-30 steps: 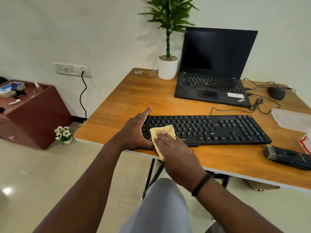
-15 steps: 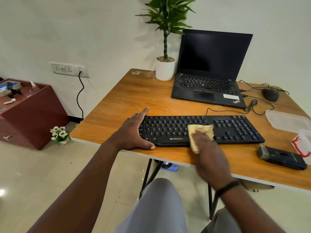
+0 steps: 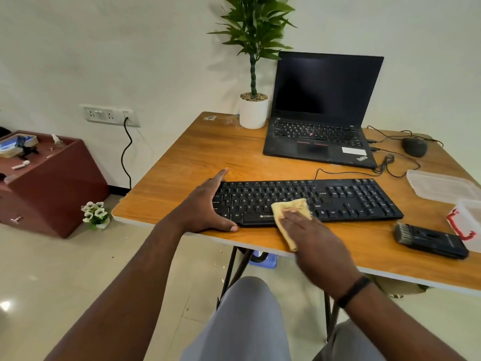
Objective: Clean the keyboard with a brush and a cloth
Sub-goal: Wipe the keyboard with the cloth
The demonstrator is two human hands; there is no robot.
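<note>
Wiping stage, by my reading: brush point(image 3: 430, 240) lies unused at the desk's right edge, well apart from the keyboard point(image 3: 307, 201). Wooden desk point(image 3: 197, 152) against a pale wall, tiled floor. Left hand point(image 3: 205, 207) spread flat, bracing the keyboard's left end, gripping nothing. Right hand point(image 3: 312, 241), fingers extended, presses the yellow cloth point(image 3: 289, 212) on the middle keys.

Open black laptop point(image 3: 322, 121), potted plant point(image 3: 253, 110) beside it, mouse point(image 3: 414, 146), clear plastic containers point(image 3: 440, 185), wooden table point(image 3: 197, 152)
</note>
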